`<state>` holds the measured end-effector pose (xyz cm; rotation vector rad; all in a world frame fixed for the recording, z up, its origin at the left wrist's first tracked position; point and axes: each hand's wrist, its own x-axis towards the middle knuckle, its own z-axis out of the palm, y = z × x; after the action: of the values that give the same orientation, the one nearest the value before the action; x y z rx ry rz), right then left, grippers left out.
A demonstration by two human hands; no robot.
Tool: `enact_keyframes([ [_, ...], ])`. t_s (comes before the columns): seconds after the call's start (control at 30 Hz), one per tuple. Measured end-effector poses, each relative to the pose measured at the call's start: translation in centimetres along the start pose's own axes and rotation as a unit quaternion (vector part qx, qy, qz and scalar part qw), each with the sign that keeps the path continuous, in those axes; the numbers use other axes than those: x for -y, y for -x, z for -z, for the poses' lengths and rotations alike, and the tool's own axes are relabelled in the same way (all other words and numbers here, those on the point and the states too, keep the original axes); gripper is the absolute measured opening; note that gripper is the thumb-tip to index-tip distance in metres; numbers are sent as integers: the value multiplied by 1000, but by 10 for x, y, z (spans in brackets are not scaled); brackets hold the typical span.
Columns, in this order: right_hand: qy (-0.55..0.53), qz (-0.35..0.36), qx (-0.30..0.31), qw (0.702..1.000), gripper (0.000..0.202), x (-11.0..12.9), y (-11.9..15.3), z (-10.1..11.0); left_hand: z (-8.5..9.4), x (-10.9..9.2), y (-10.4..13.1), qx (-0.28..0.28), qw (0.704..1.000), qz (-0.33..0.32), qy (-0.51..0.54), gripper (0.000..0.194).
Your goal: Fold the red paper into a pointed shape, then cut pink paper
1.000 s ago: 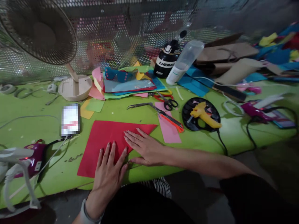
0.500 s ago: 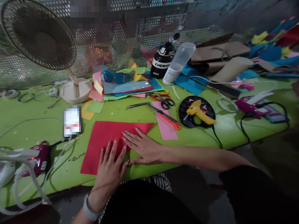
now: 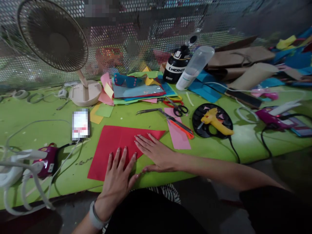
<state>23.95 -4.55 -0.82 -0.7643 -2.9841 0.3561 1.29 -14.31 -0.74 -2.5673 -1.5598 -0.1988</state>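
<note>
A red sheet of paper (image 3: 109,139) lies on the green table with its lower right corner folded over, giving a slanted edge. My left hand (image 3: 118,177) rests flat on the lower part of the sheet, fingers spread. Across the slanted edge lies my right hand (image 3: 158,152), its fingers stretched out over the paper and its thumb on the table. The two thumbs are close together. Parts of the sheet are hidden under both hands.
Behind the paper lie tweezers (image 3: 148,111), a cutter (image 3: 181,126), scissors (image 3: 179,110) and a pink strip (image 3: 179,139). A yellow glue gun (image 3: 216,123) rests on a black tray (image 3: 198,113). Left stand a phone (image 3: 81,125) and a fan (image 3: 84,92); bottles (image 3: 176,66) stand behind.
The view has shifted slightly, so everything sits a little further right. Both hands stay flat on the red paper, and their thumbs are slightly further apart.
</note>
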Motion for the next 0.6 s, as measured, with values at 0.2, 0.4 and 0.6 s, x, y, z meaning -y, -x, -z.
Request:
enact_keyframes([
  [0.2, 33, -123, -35, 991, 95, -39, 33, -7, 6, -4, 1, 16, 1000, 13, 10, 69],
  [0.4, 53, -51, -66, 995, 92, -18, 8, 2, 6, -6, 1, 14, 999, 14, 26, 81],
  [0.6, 30, 21, -17, 999, 94, 2, -14, -8, 17, -1, 19, 1, 1000, -1, 16, 78],
])
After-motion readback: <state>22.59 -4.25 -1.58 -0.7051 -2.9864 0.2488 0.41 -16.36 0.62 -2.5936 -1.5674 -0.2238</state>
